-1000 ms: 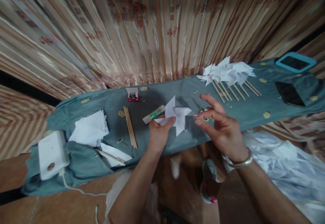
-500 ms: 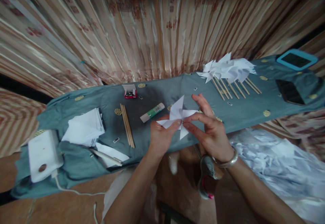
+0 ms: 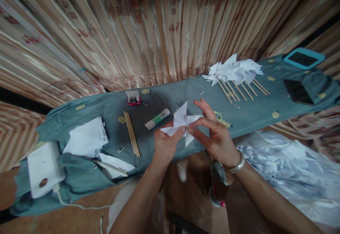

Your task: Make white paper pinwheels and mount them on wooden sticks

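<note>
A white paper pinwheel (image 3: 181, 116) with folded, pointed blades is held up over the front edge of the cloth-covered table. My left hand (image 3: 166, 143) grips it from the left, thumb pressed near its centre. At that centre, the thumb and forefinger of my right hand (image 3: 216, 138) pinch together, the other fingers raised; any small pin there is too small to make out. Beyond my left hand lies a green and white glue stick (image 3: 158, 118). Several thin wooden sticks (image 3: 132, 135) rest to its left, below a small red box (image 3: 133, 98) of dark metallic bits.
Finished pinwheels on sticks (image 3: 235, 72) lie at the back right, near a phone (image 3: 298, 91) and a blue-framed tablet (image 3: 304, 57). Stacked paper (image 3: 86, 136), a pen (image 3: 111, 168) and a white corded device (image 3: 44, 170) sit left. A clear bag (image 3: 289, 170) stands lower right.
The view has shifted slightly, so the table's things appear a little further left. Both hands keep hold of the pinwheel in nearly the same pose.
</note>
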`<state>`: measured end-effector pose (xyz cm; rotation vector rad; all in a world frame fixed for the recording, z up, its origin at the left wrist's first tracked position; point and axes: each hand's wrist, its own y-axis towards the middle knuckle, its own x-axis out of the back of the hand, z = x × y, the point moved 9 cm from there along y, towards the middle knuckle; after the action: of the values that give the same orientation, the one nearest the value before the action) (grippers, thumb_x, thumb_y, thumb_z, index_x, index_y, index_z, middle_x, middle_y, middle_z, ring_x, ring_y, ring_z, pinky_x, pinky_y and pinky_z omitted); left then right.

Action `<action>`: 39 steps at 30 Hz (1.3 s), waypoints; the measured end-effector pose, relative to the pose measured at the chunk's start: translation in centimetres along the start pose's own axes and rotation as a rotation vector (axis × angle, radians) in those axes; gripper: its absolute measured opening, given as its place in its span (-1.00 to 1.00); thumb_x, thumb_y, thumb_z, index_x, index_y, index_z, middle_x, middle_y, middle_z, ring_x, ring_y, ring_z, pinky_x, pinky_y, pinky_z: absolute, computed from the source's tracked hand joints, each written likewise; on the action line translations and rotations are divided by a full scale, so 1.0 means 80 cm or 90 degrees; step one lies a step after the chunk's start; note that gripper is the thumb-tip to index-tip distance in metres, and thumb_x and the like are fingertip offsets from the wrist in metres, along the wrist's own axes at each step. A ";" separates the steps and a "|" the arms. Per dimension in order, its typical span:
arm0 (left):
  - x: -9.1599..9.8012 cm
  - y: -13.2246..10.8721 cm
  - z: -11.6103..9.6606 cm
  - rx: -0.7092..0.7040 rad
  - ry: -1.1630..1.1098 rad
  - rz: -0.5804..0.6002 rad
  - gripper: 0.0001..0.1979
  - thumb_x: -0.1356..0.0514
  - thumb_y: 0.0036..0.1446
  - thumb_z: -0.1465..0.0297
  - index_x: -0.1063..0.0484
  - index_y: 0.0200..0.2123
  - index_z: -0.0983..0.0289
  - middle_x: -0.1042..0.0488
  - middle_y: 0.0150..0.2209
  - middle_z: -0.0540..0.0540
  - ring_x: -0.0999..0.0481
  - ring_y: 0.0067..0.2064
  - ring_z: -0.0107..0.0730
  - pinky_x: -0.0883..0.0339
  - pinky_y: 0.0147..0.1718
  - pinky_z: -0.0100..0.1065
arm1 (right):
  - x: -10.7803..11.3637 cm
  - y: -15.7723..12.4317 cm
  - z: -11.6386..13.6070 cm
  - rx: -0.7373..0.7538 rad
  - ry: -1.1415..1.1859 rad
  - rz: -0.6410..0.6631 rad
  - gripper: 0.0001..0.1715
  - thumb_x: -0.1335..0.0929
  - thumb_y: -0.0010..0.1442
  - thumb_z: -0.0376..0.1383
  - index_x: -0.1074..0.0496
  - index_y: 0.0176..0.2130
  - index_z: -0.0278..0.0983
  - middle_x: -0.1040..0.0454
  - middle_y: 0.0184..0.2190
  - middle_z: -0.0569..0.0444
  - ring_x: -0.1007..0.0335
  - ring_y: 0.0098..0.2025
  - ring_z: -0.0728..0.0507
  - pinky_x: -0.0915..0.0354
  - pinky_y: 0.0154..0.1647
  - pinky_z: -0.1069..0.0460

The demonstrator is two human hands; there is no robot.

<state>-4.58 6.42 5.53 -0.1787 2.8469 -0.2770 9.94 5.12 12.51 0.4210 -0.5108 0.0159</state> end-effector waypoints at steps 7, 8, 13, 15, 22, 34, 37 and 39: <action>0.000 0.000 -0.003 -0.009 0.019 -0.005 -0.79 -0.40 -0.24 0.32 -0.54 -0.57 0.35 -0.52 -0.57 0.06 -0.40 -0.55 -0.45 -0.24 -0.53 -0.44 | -0.002 -0.001 -0.004 -0.026 0.020 0.004 -0.91 -0.40 0.18 -0.22 -0.49 -0.34 -0.18 -0.23 0.29 0.05 0.12 0.42 -0.26 0.14 0.39 -0.32; 0.000 -0.001 -0.004 -0.009 0.020 -0.007 -0.80 -0.40 -0.24 0.32 -0.54 -0.58 0.35 -0.52 -0.58 0.06 -0.40 -0.55 -0.44 -0.24 -0.53 -0.44 | -0.002 -0.001 -0.006 -0.033 0.025 0.006 -0.91 -0.40 0.18 -0.22 -0.49 -0.34 -0.18 -0.23 0.29 0.05 0.13 0.42 -0.26 0.16 0.40 -0.32; -0.002 -0.001 -0.003 -0.011 0.021 -0.003 -0.80 -0.39 -0.22 0.31 -0.55 -0.56 0.34 -0.53 -0.56 0.06 -0.41 -0.54 -0.44 -0.25 -0.52 -0.43 | -0.004 -0.002 -0.010 -0.049 0.030 0.013 -0.90 -0.39 0.19 -0.22 -0.49 -0.35 -0.19 -0.25 0.28 0.02 0.12 0.42 -0.27 0.11 0.38 -0.32; -0.001 0.000 -0.001 -0.014 0.021 0.000 -0.80 -0.39 -0.22 0.31 -0.55 -0.55 0.34 -0.54 -0.55 0.06 -0.42 -0.54 -0.43 -0.25 -0.51 -0.43 | -0.005 -0.002 -0.012 -0.050 0.034 0.015 -0.90 -0.39 0.19 -0.22 -0.48 -0.35 -0.18 -0.25 0.28 0.03 0.10 0.42 -0.25 0.10 0.38 -0.30; -0.002 0.001 -0.001 -0.021 0.014 0.028 -0.80 -0.40 -0.22 0.32 -0.56 -0.52 0.34 -0.52 -0.56 0.04 -0.40 -0.53 -0.45 -0.25 -0.51 -0.44 | -0.007 -0.003 -0.020 -0.073 0.067 0.006 -0.87 -0.40 0.18 -0.20 -0.49 -0.36 -0.19 -0.26 0.27 0.01 0.10 0.42 -0.23 0.13 0.40 -0.27; -0.008 0.001 0.001 0.006 0.004 0.072 -0.74 -0.41 -0.22 0.29 -0.58 -0.47 0.36 -0.52 -0.52 0.06 -0.39 -0.49 -0.43 -0.23 -0.46 -0.42 | -0.008 -0.005 -0.034 -0.118 0.149 0.008 -0.87 -0.43 0.15 -0.17 -0.52 -0.36 -0.17 -0.30 0.25 0.04 0.04 0.40 -0.21 0.17 0.41 -0.24; -0.008 0.001 0.001 0.005 0.010 0.082 -0.75 -0.40 -0.21 0.29 -0.58 -0.47 0.36 -0.51 -0.52 0.06 -0.39 -0.48 -0.44 -0.22 -0.46 -0.42 | -0.006 -0.005 -0.036 -0.129 0.175 -0.020 -0.87 -0.48 0.08 -0.17 -0.52 -0.39 -0.17 -0.33 0.22 0.04 -0.01 0.38 -0.23 0.14 0.39 -0.23; -0.008 0.001 0.003 0.014 0.011 0.085 -0.74 -0.41 -0.23 0.29 -0.57 -0.48 0.37 -0.50 -0.53 0.04 -0.37 -0.50 -0.46 -0.21 -0.47 -0.43 | -0.003 -0.006 -0.038 -0.141 0.182 -0.041 -0.84 -0.51 0.03 -0.19 -0.51 -0.41 -0.18 -0.32 0.22 0.03 -0.03 0.37 -0.25 0.14 0.39 -0.22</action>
<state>-3.90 6.59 5.48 0.0189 2.8561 -0.2832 11.19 5.90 9.79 0.2132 -0.2132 -0.0410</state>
